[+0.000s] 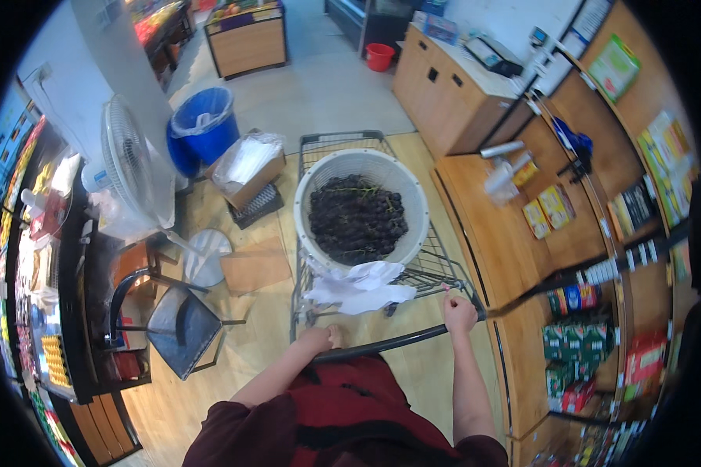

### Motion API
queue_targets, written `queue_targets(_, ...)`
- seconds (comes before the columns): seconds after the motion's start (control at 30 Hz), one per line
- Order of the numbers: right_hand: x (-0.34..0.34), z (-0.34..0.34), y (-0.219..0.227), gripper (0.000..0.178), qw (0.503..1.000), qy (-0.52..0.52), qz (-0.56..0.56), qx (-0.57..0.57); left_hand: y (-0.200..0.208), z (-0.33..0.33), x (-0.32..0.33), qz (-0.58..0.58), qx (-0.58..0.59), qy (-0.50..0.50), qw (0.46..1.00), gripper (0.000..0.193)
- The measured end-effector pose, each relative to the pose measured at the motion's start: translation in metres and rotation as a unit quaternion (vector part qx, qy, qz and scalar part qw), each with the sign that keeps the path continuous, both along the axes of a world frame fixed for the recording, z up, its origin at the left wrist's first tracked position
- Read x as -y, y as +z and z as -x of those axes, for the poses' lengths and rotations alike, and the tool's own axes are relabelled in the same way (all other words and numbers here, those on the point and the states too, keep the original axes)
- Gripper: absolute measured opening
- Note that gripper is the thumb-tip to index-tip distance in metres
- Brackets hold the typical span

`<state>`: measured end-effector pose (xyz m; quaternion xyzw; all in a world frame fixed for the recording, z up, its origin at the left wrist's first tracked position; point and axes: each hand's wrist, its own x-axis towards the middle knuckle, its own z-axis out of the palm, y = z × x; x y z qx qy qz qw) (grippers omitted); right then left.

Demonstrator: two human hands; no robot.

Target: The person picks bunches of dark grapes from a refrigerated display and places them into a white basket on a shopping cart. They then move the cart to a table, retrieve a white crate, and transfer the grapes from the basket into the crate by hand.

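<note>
Both hands grasp the cart handle (397, 341), left hand (323, 339) clenched at 7 o'clock and right hand (459, 313) clenched at 5 o'clock of the white basket (311, 194) of dark grapes (357, 219), spaced apart, probably for steering, white paper (360, 286) between.

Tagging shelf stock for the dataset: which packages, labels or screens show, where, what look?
Green box: top right shelf, flat, tilted.
Yellow boxes: wooden shelf right of the cart, small, square.
Green packs: lower right shelf, stacked.
Blue-capped bottles: above them, in a row.
Scale screen: counter top, dark.
</note>
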<state>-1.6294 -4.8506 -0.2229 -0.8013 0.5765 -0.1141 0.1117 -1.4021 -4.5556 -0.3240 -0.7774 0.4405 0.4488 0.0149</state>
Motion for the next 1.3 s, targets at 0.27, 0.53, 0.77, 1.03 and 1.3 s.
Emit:
queue_targets(0.27, 0.21, -0.176, 0.003, 0.041, 0.998, 0.036, -0.021, -0.041, 0.001, -0.152, 0.187, 0.089, 0.041, 0.097, 0.99, 0.037)
queue_targets(0.53, 0.385, -0.366, 0.006, 0.05, 0.996, 0.072, -0.047, -0.025, -0.009, -0.319, 0.344, 0.079, 0.039, 0.106, 0.99, 0.031)
queue_targets(0.77, 0.513, -0.534, 0.006, 0.039, 0.99, 0.135, -0.025, -0.023, -0.023, -0.461, 0.456, 0.145, 0.083, 0.187, 0.968, 0.032)
queue_targets(1.03, 0.634, -0.714, -0.005, 0.039, 0.985, 0.17, 0.025, 0.005, -0.007, -0.611, 0.575, 0.114, 0.048, 0.155, 0.98, 0.03)
queue_targets(1.3, 0.755, -0.877, -0.009, 0.033, 0.98, 0.184, -0.001, -0.076, 0.082, -0.727, 0.661, 0.276, 0.038, 0.246, 0.928, 0.035)
